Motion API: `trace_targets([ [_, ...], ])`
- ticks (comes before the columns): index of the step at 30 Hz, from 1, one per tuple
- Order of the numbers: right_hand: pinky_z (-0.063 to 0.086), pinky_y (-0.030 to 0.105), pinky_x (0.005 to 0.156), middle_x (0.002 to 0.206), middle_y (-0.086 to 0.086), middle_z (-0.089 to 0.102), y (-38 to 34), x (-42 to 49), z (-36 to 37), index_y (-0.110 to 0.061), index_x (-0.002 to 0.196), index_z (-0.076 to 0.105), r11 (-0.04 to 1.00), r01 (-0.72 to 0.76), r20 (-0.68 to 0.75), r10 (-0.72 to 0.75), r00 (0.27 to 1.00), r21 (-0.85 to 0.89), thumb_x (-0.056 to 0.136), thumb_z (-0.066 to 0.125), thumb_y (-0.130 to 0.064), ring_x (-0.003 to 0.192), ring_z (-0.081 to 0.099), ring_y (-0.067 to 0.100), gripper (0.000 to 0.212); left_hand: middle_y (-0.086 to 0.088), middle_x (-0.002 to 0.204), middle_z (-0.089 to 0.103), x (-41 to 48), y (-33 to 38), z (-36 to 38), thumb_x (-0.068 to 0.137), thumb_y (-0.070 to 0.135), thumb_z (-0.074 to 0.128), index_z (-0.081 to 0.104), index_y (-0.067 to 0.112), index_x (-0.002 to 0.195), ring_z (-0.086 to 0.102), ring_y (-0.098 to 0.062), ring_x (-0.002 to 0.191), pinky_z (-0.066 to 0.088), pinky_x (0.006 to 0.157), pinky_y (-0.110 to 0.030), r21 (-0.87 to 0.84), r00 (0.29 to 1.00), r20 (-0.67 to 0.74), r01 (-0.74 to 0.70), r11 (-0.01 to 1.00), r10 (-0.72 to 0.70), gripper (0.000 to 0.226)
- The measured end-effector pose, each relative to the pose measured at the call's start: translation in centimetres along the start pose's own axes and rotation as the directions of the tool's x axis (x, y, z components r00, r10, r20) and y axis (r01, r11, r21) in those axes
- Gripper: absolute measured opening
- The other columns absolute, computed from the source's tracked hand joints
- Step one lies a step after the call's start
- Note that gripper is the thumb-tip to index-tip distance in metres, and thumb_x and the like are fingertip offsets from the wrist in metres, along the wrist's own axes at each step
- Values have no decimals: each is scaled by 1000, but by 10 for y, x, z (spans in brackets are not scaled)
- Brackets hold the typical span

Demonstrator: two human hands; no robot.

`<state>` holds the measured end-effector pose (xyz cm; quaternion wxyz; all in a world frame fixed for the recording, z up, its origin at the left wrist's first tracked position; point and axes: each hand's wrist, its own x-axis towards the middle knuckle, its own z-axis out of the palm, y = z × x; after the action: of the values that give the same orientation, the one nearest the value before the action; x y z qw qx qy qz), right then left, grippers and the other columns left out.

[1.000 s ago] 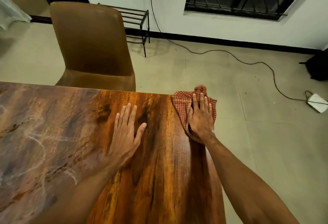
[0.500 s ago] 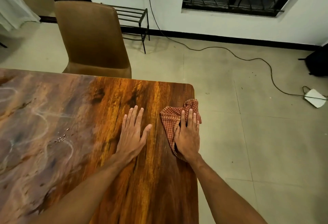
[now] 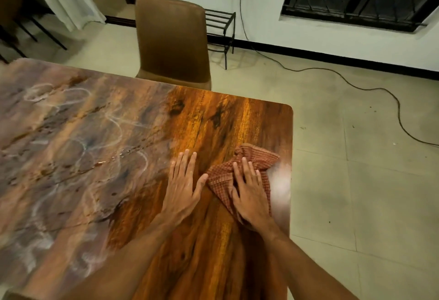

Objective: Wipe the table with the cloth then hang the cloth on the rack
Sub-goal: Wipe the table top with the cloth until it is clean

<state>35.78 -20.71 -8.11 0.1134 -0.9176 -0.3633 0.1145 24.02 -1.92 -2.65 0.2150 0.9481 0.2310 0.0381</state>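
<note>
The right hand, fingers spread, presses flat on the cloth; left of it the worktop's smeared stretch lies unwiped.

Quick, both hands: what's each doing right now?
Left hand: open, flat on the wooden table, holding nothing.
Right hand: open, pressing the red checked cloth.

A glossy wood-grain worktop, smeared with whitish swirls on its left part, carries a crumpled red checked cloth near its right edge.
</note>
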Motion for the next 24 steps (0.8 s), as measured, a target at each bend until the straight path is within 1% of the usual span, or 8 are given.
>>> trace_targets([
  [4, 2, 50, 132, 175, 15, -4, -53, 44, 5, -16, 168, 7, 966, -258, -70, 259, 963, 23, 111, 32, -38, 163, -1, 33, 67, 2, 171, -4, -13, -66, -18, 101, 63, 17, 5, 24, 162, -13, -10, 156, -8, 127, -39, -37, 998, -13, 53, 998, -54, 73],
  [6, 2, 50, 132, 175, 14, -7, -103, 64, 17, -17, 168, 6, 990, -138, -31, 138, 990, 1, 110, 31, -39, 163, -3, 32, 67, 1, 171, -2, -18, -100, -29, 102, 63, 18, 7, 23, 162, -10, -10, 156, -6, 128, -39, -54, 997, -36, 65, 996, -67, 73],
  [9, 5, 49, 132, 176, 8, -2, -158, 80, 36, -22, 168, 10, 976, 212, 48, -209, 977, -53, 109, 30, -41, 163, 0, 29, 65, -1, 171, 2, -27, -141, -40, 102, 58, 24, 9, 21, 162, -6, -13, 157, -1, 128, -42, -81, 995, -52, 77, 994, -82, 71],
  [11, 5, 49, 132, 177, 6, -2, -175, 104, 37, -25, 168, 11, 971, 227, 63, -223, 973, -70, 110, 32, -41, 163, 1, 27, 64, 0, 171, 1, -31, -164, -47, 103, 58, 25, 9, 22, 162, -6, -13, 157, -2, 128, -41, -82, 993, -59, 94, 992, -99, 71],
  [15, -1, 55, 131, 176, 9, -6, -214, 126, 39, -26, 168, 8, 999, 28, 51, -26, 998, -28, 111, 32, -36, 162, -6, 34, 63, -2, 171, 0, -40, -193, -59, 104, 54, 27, 7, 20, 162, -5, -14, 157, -3, 128, -41, -64, 993, -82, 85, 994, -90, 70],
  [20, 0, 52, 130, 177, 5, -3, -260, 33, 72, -28, 168, 8, 888, 455, 133, -444, 886, -62, 107, 27, -39, 163, -1, 30, 65, -6, 170, 10, -71, -192, -68, 103, 50, 29, 15, 15, 161, 3, -18, 157, 0, 128, -39, -17, 989, -111, 93, 996, -95, 69],
  [22, 5, 52, 132, 177, 3, -1, -239, 10, 70, -30, 168, 11, 917, 390, 81, -384, 920, -86, 110, 29, -40, 163, 1, 26, 62, -7, 170, 10, -85, -183, -67, 104, 51, 29, 16, 15, 161, 4, -19, 157, 2, 128, -42, -23, 994, -89, 66, 998, -67, 69],
  [24, 6, 53, 131, 177, 4, -2, -211, -2, 61, -30, 168, 11, 985, 152, 21, -150, 988, -81, 111, 32, -38, 163, 0, 26, 61, -5, 170, 6, -99, -174, -63, 104, 53, 30, 15, 18, 161, 1, -18, 158, 0, 128, -42, -55, 996, -61, 57, 997, -60, 69],
])
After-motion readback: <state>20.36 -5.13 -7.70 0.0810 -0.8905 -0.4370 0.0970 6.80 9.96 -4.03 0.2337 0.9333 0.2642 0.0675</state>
